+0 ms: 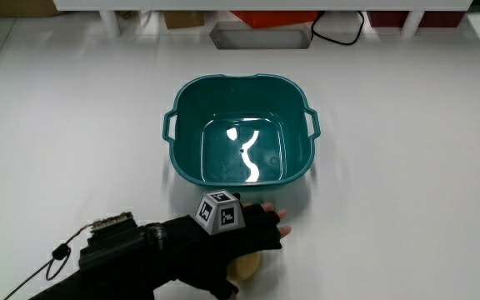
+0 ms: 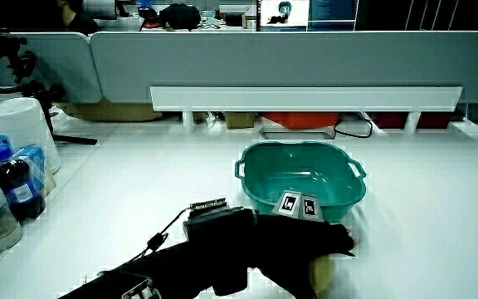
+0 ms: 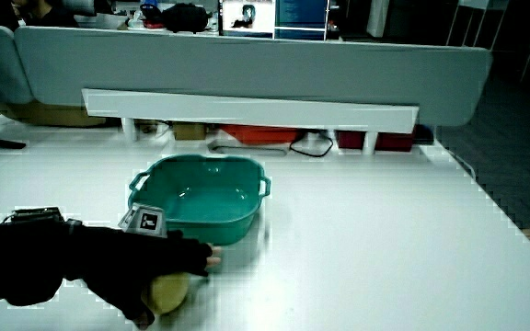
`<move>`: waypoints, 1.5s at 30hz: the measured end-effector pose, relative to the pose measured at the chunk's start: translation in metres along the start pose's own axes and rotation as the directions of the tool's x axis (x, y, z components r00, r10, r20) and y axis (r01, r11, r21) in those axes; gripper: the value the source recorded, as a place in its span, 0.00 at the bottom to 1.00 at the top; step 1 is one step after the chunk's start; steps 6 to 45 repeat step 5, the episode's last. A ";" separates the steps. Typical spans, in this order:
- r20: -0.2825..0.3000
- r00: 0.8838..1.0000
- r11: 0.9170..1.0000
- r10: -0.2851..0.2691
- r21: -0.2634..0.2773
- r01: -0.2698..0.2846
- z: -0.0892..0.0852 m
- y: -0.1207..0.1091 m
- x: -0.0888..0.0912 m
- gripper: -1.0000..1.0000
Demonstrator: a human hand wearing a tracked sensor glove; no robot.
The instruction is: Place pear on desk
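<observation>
A yellowish pear (image 1: 246, 264) lies on the white desk (image 1: 407, 192), nearer to the person than the teal basin (image 1: 242, 129). Most of the pear is covered by the gloved hand (image 1: 252, 233), whose fingers curl over it. The pear (image 2: 322, 271) peeks out under the hand (image 2: 318, 241) in both side views, pear (image 3: 169, 290) below the hand (image 3: 168, 257). It seems to rest on the desk surface. The patterned cube (image 1: 221, 211) sits on the back of the hand. The basin holds nothing.
The basin (image 2: 300, 176) stands mid-table, just past the fingertips. Bottles and a white container (image 2: 19, 133) stand at the table's edge in a side view. A low partition (image 3: 247, 106) with a white rail runs along the table's far edge.
</observation>
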 end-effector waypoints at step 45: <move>0.000 1.000 1.000 -0.015 0.011 0.015 0.003 -0.020 0.007 0.00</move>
